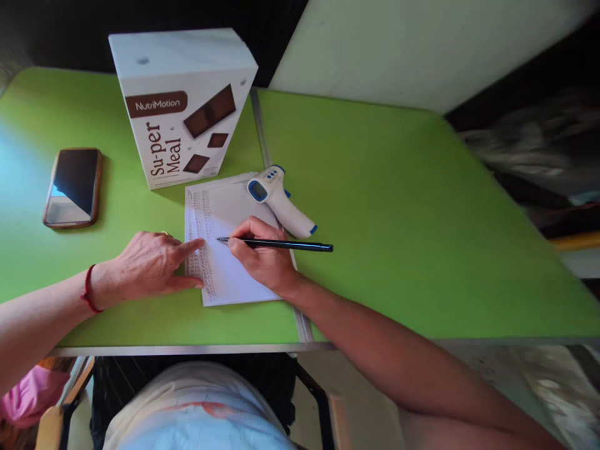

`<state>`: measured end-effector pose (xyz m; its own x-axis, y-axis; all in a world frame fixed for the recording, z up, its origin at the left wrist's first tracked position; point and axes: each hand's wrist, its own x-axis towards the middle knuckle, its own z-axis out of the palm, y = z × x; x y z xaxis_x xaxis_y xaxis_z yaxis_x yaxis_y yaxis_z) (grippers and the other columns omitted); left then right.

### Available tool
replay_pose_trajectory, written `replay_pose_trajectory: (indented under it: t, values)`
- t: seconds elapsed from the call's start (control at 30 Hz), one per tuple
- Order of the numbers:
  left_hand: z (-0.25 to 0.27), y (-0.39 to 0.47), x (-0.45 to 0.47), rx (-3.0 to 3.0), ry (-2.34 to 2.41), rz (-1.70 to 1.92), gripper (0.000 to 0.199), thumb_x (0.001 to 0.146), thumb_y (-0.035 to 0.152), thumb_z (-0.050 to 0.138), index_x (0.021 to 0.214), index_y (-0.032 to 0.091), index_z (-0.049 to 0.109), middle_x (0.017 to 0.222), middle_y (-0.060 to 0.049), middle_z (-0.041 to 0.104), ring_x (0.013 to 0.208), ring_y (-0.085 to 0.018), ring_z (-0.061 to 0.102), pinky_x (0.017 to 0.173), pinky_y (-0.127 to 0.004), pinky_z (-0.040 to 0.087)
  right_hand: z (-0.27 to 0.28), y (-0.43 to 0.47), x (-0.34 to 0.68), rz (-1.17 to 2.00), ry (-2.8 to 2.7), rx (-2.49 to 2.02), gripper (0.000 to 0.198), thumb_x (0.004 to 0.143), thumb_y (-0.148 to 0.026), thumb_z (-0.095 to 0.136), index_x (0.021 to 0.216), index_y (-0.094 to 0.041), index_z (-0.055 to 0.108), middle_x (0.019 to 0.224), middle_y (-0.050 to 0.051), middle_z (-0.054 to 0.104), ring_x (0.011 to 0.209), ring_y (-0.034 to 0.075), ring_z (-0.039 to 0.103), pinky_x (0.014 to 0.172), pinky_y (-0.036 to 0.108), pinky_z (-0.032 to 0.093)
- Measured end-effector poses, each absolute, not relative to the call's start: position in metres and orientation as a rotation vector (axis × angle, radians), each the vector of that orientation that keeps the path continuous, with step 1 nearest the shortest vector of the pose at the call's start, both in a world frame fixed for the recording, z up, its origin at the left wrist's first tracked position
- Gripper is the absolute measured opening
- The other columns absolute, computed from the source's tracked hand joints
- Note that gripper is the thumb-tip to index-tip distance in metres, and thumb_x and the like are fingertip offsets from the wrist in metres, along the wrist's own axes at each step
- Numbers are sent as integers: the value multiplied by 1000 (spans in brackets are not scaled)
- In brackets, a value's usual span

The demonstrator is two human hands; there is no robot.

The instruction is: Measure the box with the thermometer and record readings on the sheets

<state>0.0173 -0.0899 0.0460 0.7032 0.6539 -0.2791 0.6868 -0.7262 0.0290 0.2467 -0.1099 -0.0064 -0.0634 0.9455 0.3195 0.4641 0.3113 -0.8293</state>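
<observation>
Far left on my feed, a phone (72, 187) is lying screen up on the green desk (398, 250), its glass catching light. Next, my left hand (152, 259), red bracelet (87, 289) circling the wrist: I'm resting it with index finger and thumb spread apart, both reaching over the left edge of the paper (234, 281). Container: white "Su-per Meal" box (180, 125), standing upright behind the paper, front showing printed brown pieces. Top is looking closed; I'm not seeing the contents, can't tell. Paper is lying near the desk's front edge, small rows of writing filling its left part. With my right hand (267, 262) I'm pinching a black pen (300, 245), tip pointing left, just right of the writing and near my left index; can't tell if it's touching. Last, a white-and-blue thermometer (288, 210) is lying across the paper's right edge, handle end sticking out over the desk.
</observation>
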Motion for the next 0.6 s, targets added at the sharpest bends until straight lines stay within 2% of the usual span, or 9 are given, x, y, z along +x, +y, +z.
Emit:
replay_pose_trajectory:
  t: [0.27,0.6]
  values:
    - [48,-89,18,2776,1085,-462,77,101,72,61,159,22,54,86,-8,78,82,-28,77,61,-31,39,-5,-111,246,696,-1677,-1252,13,81,-26,61,69,-26,54,56,-6,57,49,12,46,50,26,39]
    - [49,-89,20,2754,1112,-493,78,100,72,61,160,23,53,91,-10,79,85,-29,77,64,-31,42,-8,-110,248,636,-1708,-1231,13,85,-23,63,73,-24,59,59,-5,59,53,12,49,54,26,40]
